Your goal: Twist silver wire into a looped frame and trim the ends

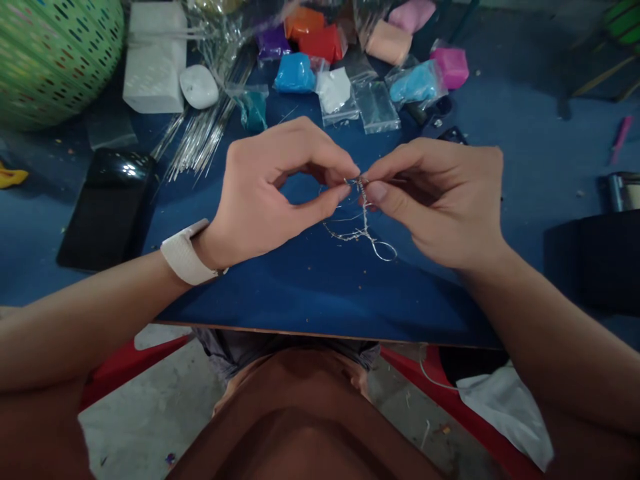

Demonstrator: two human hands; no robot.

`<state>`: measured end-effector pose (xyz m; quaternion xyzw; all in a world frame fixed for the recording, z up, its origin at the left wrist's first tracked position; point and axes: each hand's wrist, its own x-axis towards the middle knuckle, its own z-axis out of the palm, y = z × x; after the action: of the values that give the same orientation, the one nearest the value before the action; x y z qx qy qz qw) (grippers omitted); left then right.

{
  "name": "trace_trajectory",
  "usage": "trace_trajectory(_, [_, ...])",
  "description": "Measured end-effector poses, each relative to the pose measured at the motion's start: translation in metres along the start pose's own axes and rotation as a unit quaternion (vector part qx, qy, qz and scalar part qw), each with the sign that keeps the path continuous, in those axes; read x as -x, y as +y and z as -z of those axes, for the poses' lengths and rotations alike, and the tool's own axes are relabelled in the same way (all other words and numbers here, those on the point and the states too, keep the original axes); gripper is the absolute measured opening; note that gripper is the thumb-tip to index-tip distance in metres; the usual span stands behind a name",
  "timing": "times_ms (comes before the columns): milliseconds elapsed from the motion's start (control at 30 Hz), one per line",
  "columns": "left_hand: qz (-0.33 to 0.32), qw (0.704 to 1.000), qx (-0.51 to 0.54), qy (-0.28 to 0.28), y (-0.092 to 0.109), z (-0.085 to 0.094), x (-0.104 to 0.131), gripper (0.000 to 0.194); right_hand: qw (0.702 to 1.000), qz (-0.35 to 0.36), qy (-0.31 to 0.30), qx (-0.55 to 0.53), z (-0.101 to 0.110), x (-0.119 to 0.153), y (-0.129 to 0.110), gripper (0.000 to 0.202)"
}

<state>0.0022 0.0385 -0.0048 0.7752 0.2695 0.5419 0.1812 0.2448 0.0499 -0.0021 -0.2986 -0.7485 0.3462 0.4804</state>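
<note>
Between my hands hangs a thin silver wire figure (365,212), with a twisted stem, side strands and a loop at its lower end. My left hand (285,187) pinches the wire's upper end between thumb and forefinger. Close beside it, my right hand (440,200) grips the same top part with thumb and fingertips. The exact contact at the fingertips is too small to make out. Both hands are above the blue table (310,293), near its front edge.
Loose silver wires (200,143) lie behind my left hand, beside a black phone (107,207). Bagged clay, such as a blue pack (295,72) and a white pack (334,92), lines the back. A green basket (55,60) stands far left; a dark box (595,260) sits right.
</note>
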Motion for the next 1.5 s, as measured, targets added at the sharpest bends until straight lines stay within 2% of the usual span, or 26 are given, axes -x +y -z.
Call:
trace_trajectory(67, [-0.05,0.997,-0.061,0.003,-0.001,0.002,-0.001,0.01,1.0,-0.002,-0.006,-0.01,0.0,0.0,0.002,0.005])
trace_trajectory(200, [-0.059,0.987,-0.147,0.001,-0.004,0.002,0.0,0.007,1.0,0.004,-0.02,-0.012,-0.001,0.001,0.0,0.006])
trace_trajectory(333, [-0.165,0.975,-0.147,0.031,-0.009,0.002,-0.001,0.009,0.999,0.013,-0.036,-0.027,0.001,-0.001,-0.003,0.009])
trace_trajectory(400, [-0.202,0.965,-0.163,0.026,-0.012,0.003,-0.004,0.008,0.998,0.008,-0.05,-0.031,0.002,-0.002,-0.003,0.004])
trace_trajectory(533, [-0.257,0.949,-0.182,0.022,-0.014,0.003,-0.007,0.006,0.996,0.0,-0.073,-0.05,0.006,-0.003,0.0,0.009])
trace_trajectory(667, [-0.233,0.944,-0.231,0.017,-0.01,0.007,-0.004,0.005,0.996,-0.007,-0.071,-0.057,0.007,-0.002,0.0,0.009])
trace_trajectory(767, [-0.231,0.941,-0.248,-0.012,-0.006,0.013,-0.001,0.008,0.995,-0.024,-0.069,-0.065,0.007,-0.003,-0.003,0.01])
trace_trajectory(967, [-0.063,0.982,-0.159,-0.085,0.001,0.019,-0.005,0.024,0.986,-0.034,-0.128,-0.102,0.013,-0.005,-0.003,0.017])
trace_trajectory(1133, [-0.004,0.991,-0.12,-0.062,-0.001,0.013,-0.002,0.031,0.983,-0.056,-0.152,-0.09,0.016,-0.004,-0.002,0.02])
trace_trajectory(1367, [-0.024,0.988,-0.115,-0.097,0.006,0.024,-0.011,0.02,0.982,-0.073,-0.135,-0.107,0.013,-0.005,-0.006,0.026])
trace_trajectory(1500, [-0.088,0.979,-0.149,-0.111,0.004,0.024,-0.012,0.012,0.988,-0.047,-0.12,-0.089,0.011,-0.006,-0.006,0.024])
